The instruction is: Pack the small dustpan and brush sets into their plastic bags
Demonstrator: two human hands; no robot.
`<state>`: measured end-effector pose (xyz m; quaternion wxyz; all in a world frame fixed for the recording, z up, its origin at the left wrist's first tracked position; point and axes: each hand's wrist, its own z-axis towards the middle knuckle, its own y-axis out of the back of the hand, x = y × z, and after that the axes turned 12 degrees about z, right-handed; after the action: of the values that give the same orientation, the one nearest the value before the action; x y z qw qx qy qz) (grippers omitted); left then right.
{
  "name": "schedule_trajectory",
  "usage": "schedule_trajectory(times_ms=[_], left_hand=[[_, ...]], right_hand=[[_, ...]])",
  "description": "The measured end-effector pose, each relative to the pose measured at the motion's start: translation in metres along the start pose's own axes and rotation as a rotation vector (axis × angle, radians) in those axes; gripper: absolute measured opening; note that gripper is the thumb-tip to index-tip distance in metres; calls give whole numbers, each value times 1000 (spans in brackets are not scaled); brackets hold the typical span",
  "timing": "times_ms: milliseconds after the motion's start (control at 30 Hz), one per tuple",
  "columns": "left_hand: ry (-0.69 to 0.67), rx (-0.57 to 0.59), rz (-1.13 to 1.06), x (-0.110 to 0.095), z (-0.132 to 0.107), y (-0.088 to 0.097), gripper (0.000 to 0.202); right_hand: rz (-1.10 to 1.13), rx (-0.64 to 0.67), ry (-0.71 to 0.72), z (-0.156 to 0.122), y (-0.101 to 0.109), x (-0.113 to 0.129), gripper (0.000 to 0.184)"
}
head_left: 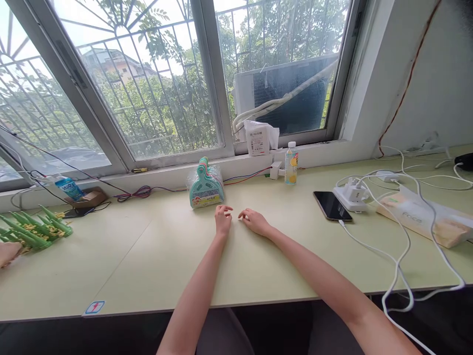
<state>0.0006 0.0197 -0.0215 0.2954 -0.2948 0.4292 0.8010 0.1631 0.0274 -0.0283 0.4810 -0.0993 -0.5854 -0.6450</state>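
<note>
My left hand (223, 220) rests on the pale green table (177, 261), its fingers loosely curled and apart, with nothing in it. Close by, my right hand (254, 220) lies on the same surface, fingers bent toward the left hand and holding nothing. A small gap separates the two hands. Just behind the left hand stands a stack of small dustpan-and-brush sets (206, 186), the front one teal with a yellow label and partly in clear plastic. Neither hand appears to grip it.
A drink bottle (291, 165) stands behind the right hand. To the right lie a phone (332, 205), a power strip (351, 197), white cables and a tissue pack (421, 217). At far left, another person's hand (9, 253) is beside green spiky objects (35, 229).
</note>
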Motion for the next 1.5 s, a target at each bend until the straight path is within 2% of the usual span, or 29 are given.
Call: schedule_trajectory(times_ms=[100, 200, 500, 900, 1300, 1400, 1500], left_hand=[[-93, 13, -47, -6, -4, -3, 27], [-152, 45, -55, -9, -8, -5, 25], [-118, 28, -21, -9, -6, -3, 31], [-114, 59, -26, -8, -6, -5, 32], [-147, 38, -37, -1, -5, -8, 37], [-183, 43, -27, -2, -4, -9, 33], [-217, 89, -52, -3, -6, -10, 17]], right_hand=[[145, -31, -60, 2, 1, 0, 22], [186, -34, -67, 2, 2, 1, 21], [177, -23, -51, 2, 1, -2, 21], [173, -23, -25, 6, -4, -11, 22], [177, -3, -41, 4, -1, -8, 22], [176, 1, -44, 4, -1, -7, 22], [163, -1, -41, 3, 0, -4, 20]])
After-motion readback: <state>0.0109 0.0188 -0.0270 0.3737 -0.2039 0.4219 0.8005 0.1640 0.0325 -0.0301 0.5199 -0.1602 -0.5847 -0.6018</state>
